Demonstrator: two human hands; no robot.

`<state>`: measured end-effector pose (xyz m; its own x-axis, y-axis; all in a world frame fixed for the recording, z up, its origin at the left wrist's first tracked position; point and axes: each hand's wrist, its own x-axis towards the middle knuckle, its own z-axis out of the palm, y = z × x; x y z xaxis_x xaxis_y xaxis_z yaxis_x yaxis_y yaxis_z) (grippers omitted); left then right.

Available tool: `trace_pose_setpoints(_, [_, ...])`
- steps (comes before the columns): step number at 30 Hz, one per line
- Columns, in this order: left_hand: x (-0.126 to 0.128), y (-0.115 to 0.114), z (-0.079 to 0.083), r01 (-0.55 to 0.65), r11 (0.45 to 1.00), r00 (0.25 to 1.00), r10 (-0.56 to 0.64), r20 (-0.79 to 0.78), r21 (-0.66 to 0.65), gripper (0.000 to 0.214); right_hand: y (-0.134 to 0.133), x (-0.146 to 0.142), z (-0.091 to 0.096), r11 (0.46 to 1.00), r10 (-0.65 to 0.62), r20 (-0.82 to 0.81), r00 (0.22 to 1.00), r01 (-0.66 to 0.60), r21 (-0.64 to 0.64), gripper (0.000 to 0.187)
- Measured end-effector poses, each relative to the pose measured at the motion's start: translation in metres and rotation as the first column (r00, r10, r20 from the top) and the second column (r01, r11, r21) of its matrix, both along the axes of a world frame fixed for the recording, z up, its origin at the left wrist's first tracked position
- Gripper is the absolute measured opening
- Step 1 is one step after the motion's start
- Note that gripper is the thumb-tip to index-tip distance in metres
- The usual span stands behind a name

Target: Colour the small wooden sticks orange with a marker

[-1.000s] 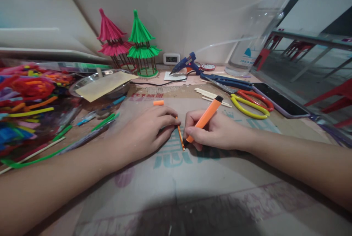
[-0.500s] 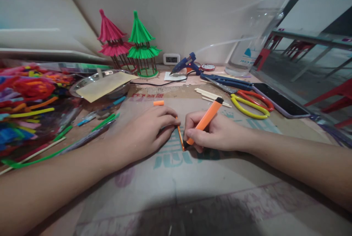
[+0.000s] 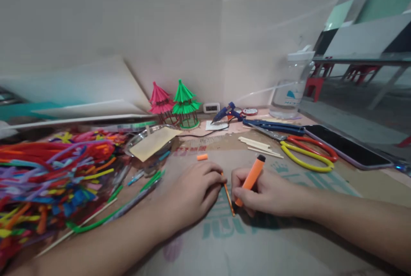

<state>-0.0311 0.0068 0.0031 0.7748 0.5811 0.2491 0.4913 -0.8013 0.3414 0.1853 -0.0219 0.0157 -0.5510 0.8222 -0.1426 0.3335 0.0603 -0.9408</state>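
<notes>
My right hand [image 3: 268, 194] grips an orange marker [image 3: 252, 179] with its dark end up and its tip pointing down. Close beside that tip lies a thin stick [image 3: 228, 194], coloured orange along its length; whether tip and stick touch I cannot tell. The far end of the stick is pinned under the fingertips of my left hand [image 3: 202, 190], which rests flat-curved on the cardboard [image 3: 257, 250]. Just beyond my left hand lies the loose orange marker cap [image 3: 202, 157]. Several pale bare sticks [image 3: 255, 143] lie beyond my right hand.
Scissors [image 3: 305, 162], a blue cutter [image 3: 276, 126] and a phone [image 3: 346, 145] lie at right. A glue gun [image 3: 224, 113], pink [image 3: 159, 100] and green [image 3: 186, 104] small pagodas and a jug [image 3: 289, 91] stand behind. Pipe cleaners [image 3: 58, 173] and a metal bowl [image 3: 131, 141] fill the left.
My view has tilted up and turned left, so everything sits lower and further right. Both hands keep their grips, and the marker tip seems slightly further from the stick's near end.
</notes>
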Motion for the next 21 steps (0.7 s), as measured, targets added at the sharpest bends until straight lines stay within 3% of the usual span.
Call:
trace_pose_setpoints(7, [-0.0019,0.0004,-0.0031,-0.009,1.000,1.000,0.009,0.013,0.014,0.019,-0.0007,0.0003,-0.0005,1.000,0.004,-0.022,1.000,-0.004,0.001,0.014])
trace_pose_setpoints(10, [0.0002,0.0008,-0.0003,0.017,1.000,1.000,-0.017,0.012,0.018,0.018,-0.0005,0.0040,-0.0021,0.998,-0.025,-0.111,0.994,0.030,0.048,0.008])
trace_pose_setpoints(13, [0.0026,0.0024,0.0024,0.025,0.999,1.000,-0.025,0.002,0.020,0.020,0.0008,0.0068,-0.0036,0.993,-0.042,-0.188,0.981,0.062,0.104,0.014])
trace_pose_setpoints(18, [0.0032,0.0062,0.0005,0.054,0.998,0.998,-0.054,-0.012,0.034,0.021,0.0031,0.0059,-0.0059,0.987,-0.095,-0.120,0.988,0.109,0.117,0.006])
trace_pose_setpoints(21, [0.0034,0.0063,-0.0011,0.047,0.998,0.999,-0.046,-0.024,0.049,0.021,0.0032,0.0044,-0.0061,0.982,-0.137,-0.115,0.984,0.150,0.113,0.011])
